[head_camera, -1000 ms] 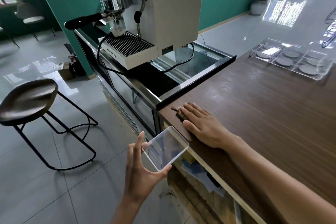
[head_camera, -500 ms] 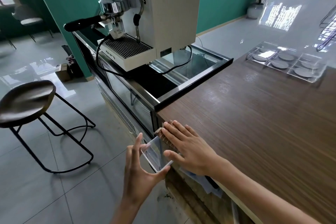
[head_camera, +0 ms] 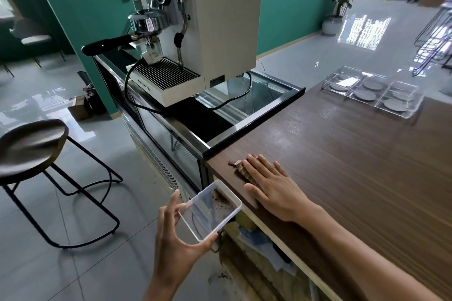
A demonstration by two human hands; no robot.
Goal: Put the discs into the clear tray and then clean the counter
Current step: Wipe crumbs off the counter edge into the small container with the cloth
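Observation:
My right hand (head_camera: pixel 271 184) lies flat on the wooden counter (head_camera: pixel 354 159) near its left corner, fingers straight, with brown crumbs (head_camera: pixel 241 166) heaped against its fingers. My left hand (head_camera: pixel 175 239) holds a small clear plastic box (head_camera: pixel 210 210) just below the counter's edge; dark crumbs lie in the box's far corner. At the far right of the counter stands the clear compartment tray (head_camera: pixel 342 76) with several grey discs (head_camera: pixel 393 104) in it.
An espresso machine (head_camera: pixel 195 32) stands on a glass-topped cabinet (head_camera: pixel 247 120) left of the counter, its black cable looping in front. A dark bar stool (head_camera: pixel 34 144) stands on the tiled floor at left. Some crumbs lie on the floor below the counter.
My right hand swept crumbs off the counter's edge into the box, then returned onto the counter behind more crumbs. The box now has dark crumbs in it.

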